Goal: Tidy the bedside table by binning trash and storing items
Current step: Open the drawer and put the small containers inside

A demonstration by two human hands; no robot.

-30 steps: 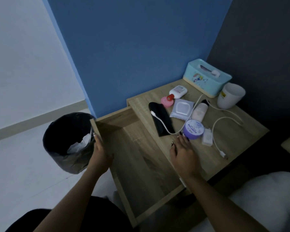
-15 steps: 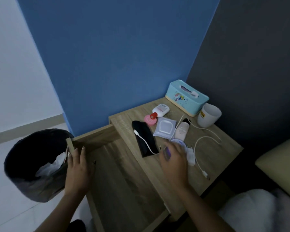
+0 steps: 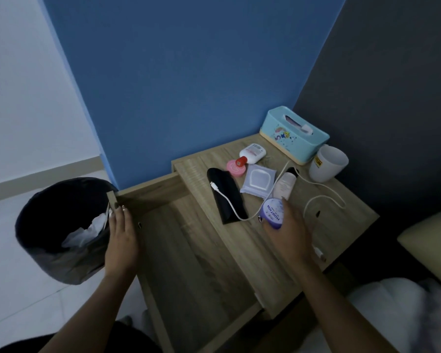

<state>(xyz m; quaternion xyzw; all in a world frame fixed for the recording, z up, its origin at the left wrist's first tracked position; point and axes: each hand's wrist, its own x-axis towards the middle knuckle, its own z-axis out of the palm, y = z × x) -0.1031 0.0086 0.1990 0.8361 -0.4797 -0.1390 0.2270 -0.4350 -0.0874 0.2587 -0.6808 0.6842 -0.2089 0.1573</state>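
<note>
Jar: a small purple cream jar [image 3: 273,213] is in the right hand [image 3: 288,230], tipped so its printed lid faces the camera, just above the near part of the tabletop [image 3: 346,200].
Right grip: fingers curl round the jar's side, closed on it; whether it is fully clear of the wood, I cannot tell.
Left grip: the left hand [image 3: 121,233] rests on the far corner of the open drawer [image 3: 194,250], fingers bent over the rim; how firmly it clasps is unclear.
Drawer: pulled well out, and what shows of its floor is bare.
Bin: a dark-lined bin [image 3: 61,230] stands just beside the drawer corner, crumpled white paper inside.
Step, I'd say: the jar is headed for the drawer, with the left hand steadying it.
Risk one: the white cable [image 3: 229,205] runs right under the jar, over a black pouch [image 3: 227,194]; a snagged finger could drag both.
Risk two: a tube [image 3: 284,186] and a wipes pack [image 3: 259,180] lie near the knuckles and could be knocked.
Risk three: the jar is held on its side, so a loose lid could come off.
Further back: a pink tin [image 3: 236,168], a white bottle [image 3: 252,151], a tissue box [image 3: 294,135] and a mug [image 3: 327,163].
Hard to see: dim light; the charger block is hidden behind the hand, and the drawer's near end is cut off by the arm.
</note>
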